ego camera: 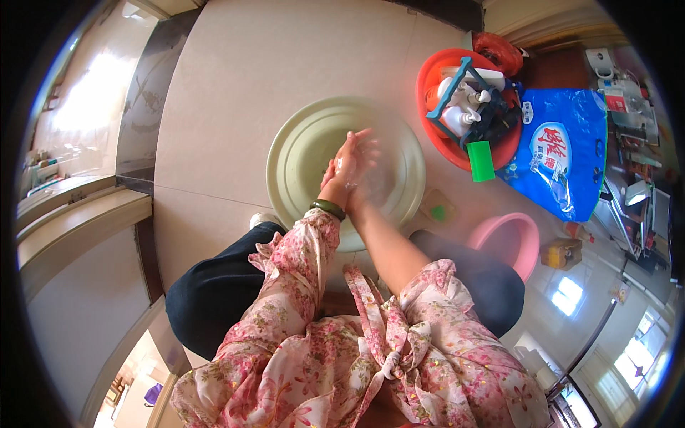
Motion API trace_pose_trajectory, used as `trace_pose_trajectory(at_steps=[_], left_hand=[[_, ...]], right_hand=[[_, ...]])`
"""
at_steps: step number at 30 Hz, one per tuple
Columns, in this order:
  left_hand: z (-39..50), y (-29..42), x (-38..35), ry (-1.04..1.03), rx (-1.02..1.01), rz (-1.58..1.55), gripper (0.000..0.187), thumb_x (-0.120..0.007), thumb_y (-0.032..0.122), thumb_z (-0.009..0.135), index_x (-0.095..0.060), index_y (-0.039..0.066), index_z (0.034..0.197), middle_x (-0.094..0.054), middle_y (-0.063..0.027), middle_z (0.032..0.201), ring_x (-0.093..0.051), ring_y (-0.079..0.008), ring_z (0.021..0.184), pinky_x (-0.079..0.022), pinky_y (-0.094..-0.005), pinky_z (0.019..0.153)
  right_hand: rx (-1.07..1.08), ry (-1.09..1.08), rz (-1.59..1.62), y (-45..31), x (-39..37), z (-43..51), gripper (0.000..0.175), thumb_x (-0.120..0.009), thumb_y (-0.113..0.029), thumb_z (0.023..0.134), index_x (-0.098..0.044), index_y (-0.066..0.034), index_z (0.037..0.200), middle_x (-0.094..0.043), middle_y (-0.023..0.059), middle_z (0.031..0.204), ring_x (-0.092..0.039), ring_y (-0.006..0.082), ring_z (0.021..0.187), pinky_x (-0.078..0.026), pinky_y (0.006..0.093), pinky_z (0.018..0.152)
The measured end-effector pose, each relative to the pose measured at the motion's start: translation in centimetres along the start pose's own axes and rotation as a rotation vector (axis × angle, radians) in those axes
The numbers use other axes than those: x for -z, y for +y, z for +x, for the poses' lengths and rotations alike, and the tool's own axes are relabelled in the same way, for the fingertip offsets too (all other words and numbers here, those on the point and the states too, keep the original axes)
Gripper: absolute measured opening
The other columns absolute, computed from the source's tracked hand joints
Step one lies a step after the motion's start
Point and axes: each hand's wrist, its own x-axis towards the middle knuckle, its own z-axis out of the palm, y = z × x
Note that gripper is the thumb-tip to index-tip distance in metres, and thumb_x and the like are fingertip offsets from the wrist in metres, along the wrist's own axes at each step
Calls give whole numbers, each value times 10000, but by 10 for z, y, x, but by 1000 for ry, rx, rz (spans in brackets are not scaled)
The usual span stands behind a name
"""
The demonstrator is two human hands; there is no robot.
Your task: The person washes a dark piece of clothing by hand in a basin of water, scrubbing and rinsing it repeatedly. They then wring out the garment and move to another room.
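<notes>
My left hand (344, 160) and my right hand (366, 163) are pressed together over a large pale green basin (291, 134). Their skin looks wet and shiny. No object shows between them; the overlap hides parts of the fingers and both palms. A dark green bangle (327, 208) circles my left wrist, just below a floral sleeve (302, 246). Inside the basin is what looks like shallow water. Haze on the picture blurs the basin's right side and my right hand.
Right of the basin, a red-orange tub (423, 96) holds pump bottles and a blue-framed item. A green sponge (481, 161) rests at its rim. Beyond lies a blue detergent bag (567, 155). A pink basin (527, 235) leans near my right knee. Tiled floor (225, 107) surrounds the green basin.
</notes>
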Motion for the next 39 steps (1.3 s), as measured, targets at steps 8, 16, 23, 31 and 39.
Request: trace_pose_trajectory(at_steps=[8,16,23,31,39], left_hand=[[7,-31,96,533,-240,1298,463,-558,201,870,-478,27,1291,-499,-233,1273,-488,-381,1174,-423,-441,968],[13,-44,21,277,-139,1707,472,-617,329,810,-531,161,1243,-480,-197,1244,-453,-424,1152,-403,-473,969],[-26,-52,-25,192,-354,1378,238,-626,240,710,-556,20,766,-570,-187,919,-515,-388,919,-422,-446,823],[-1,-65,24,418,-166,1097,178,-654,86,678,-507,1,626,-559,-147,690,-562,-279,721,-456,-379,714],[-40,-96,0,402,-791,1677,251,-526,175,847,-617,51,1045,-623,-199,1036,-588,-355,1001,-450,-386,882]], right_hand=[[90,1412,-384,-26,24,-51,483,-487,-475,857,-518,-12,991,-580,141,803,-580,298,714,-509,445,636],[274,993,-400,-38,-37,-53,780,-435,-658,808,-411,-79,1330,-443,141,1354,-449,276,1225,-306,471,1052],[322,749,-392,-81,-1,-52,606,-397,-603,891,-540,-86,1172,-540,101,1249,-480,269,1197,-382,445,1006],[164,813,-550,-46,-8,-39,420,-436,-388,960,-500,-92,1251,-542,86,1261,-504,237,1170,-380,432,1020],[269,839,-788,-65,39,-51,593,-335,-510,967,-412,-58,1343,-445,70,1382,-417,196,1258,-343,351,1041]])
